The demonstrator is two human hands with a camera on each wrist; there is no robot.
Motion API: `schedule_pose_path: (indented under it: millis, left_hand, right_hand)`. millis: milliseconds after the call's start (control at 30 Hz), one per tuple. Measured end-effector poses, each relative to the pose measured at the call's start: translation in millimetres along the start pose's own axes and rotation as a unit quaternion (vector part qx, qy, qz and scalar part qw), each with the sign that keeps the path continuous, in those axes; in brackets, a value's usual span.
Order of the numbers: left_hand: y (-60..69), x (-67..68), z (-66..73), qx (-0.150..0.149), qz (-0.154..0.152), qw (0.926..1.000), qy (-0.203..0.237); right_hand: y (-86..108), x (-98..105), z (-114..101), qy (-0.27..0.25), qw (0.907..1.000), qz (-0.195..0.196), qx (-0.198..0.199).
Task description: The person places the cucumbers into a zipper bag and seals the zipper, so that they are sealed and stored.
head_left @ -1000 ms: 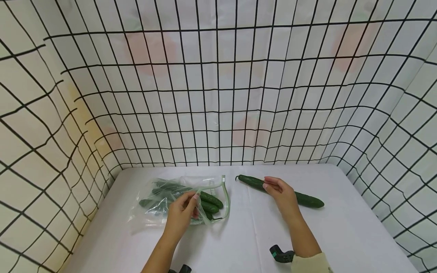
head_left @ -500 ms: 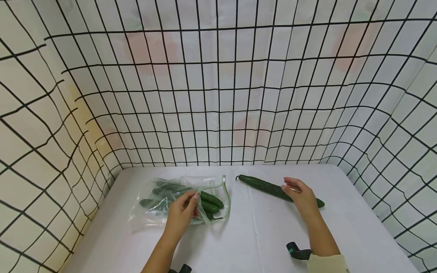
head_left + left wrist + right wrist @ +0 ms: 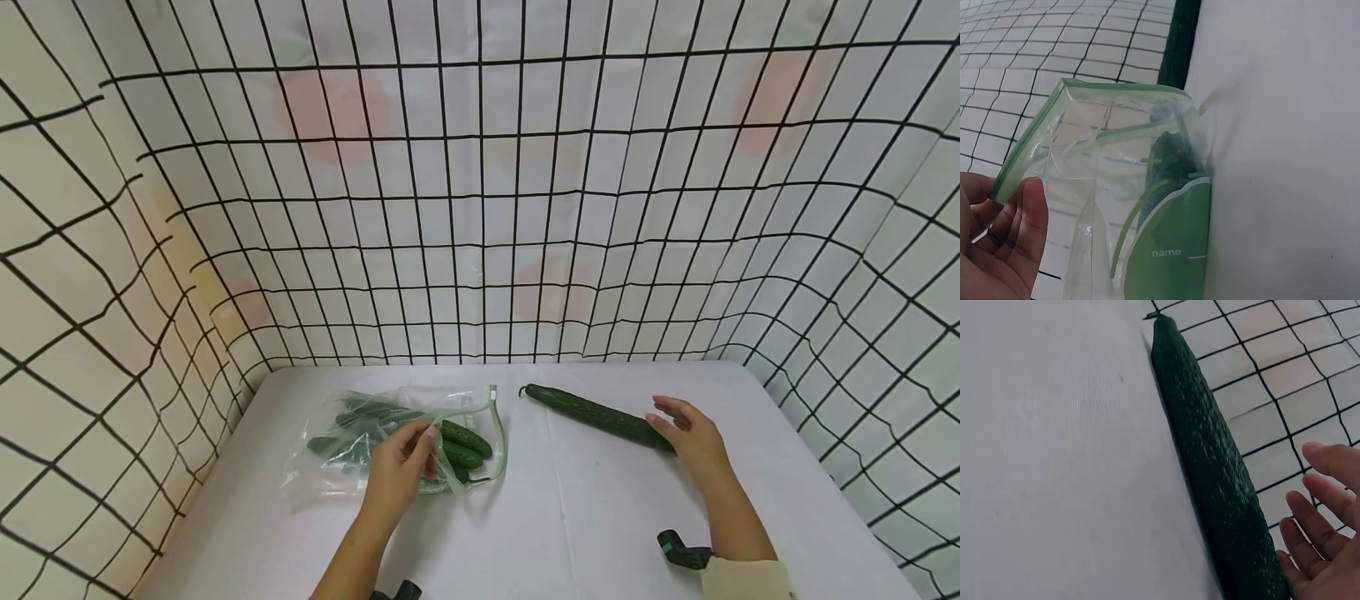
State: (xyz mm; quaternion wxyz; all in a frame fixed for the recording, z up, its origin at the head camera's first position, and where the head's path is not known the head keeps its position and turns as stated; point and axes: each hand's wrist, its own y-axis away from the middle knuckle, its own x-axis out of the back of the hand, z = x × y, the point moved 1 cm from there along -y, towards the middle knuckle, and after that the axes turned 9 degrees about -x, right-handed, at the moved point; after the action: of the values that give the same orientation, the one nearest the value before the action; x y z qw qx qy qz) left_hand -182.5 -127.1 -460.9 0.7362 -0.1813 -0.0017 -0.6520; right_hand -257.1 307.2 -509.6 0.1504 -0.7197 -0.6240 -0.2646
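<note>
A clear zip bag [image 3: 337,479] with a green edge lies on the left of the table, several cucumbers [image 3: 462,437] inside it. My left hand [image 3: 397,467] pinches the green edge of its mouth, which the left wrist view shows held up between thumb and fingers [image 3: 1034,200]. One long cucumber [image 3: 592,414] lies slantwise on the right, outside the bag. Over its lower right end is my right hand [image 3: 696,437], fingers loosely bent and apart; in the right wrist view the hand [image 3: 1329,531] is beside the cucumber [image 3: 1210,462], gripping nothing.
Black grid netting [image 3: 480,208] over pale walls encloses the white table [image 3: 525,533] at the back and both sides. A black wrist device [image 3: 682,552] is at the right wrist, and another [image 3: 405,591] shows near the left forearm.
My right hand has moved to the right along the long cucumber, from near its middle to its right end. The left hand and the bag have stayed put.
</note>
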Motion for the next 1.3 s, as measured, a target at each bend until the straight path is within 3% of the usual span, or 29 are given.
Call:
schedule_pose_path:
  millis: [333,567,867,1300]
  left_hand:
    - [-4.8,1.4,-23.0,-0.005,-0.007,0.9997,0.022]
    - [-3.9,1.9,-22.0,-0.007,-0.009,0.9996,0.025]
    - [-4.6,3.0,-24.2,-0.014,-0.013,0.9994,0.027]
    - [-5.0,5.1,-21.6,-0.013,-0.011,0.9992,0.036]
  right_hand:
    - [-4.2,11,14,0.035,0.9987,-0.038,-0.004]
    - [-11.8,10,30,0.077,0.9959,-0.047,-0.008]
    - [-13.4,10,40,0.098,0.9923,-0.064,-0.042]
    - [-11.3,9,52,0.134,0.9891,-0.061,-0.008]
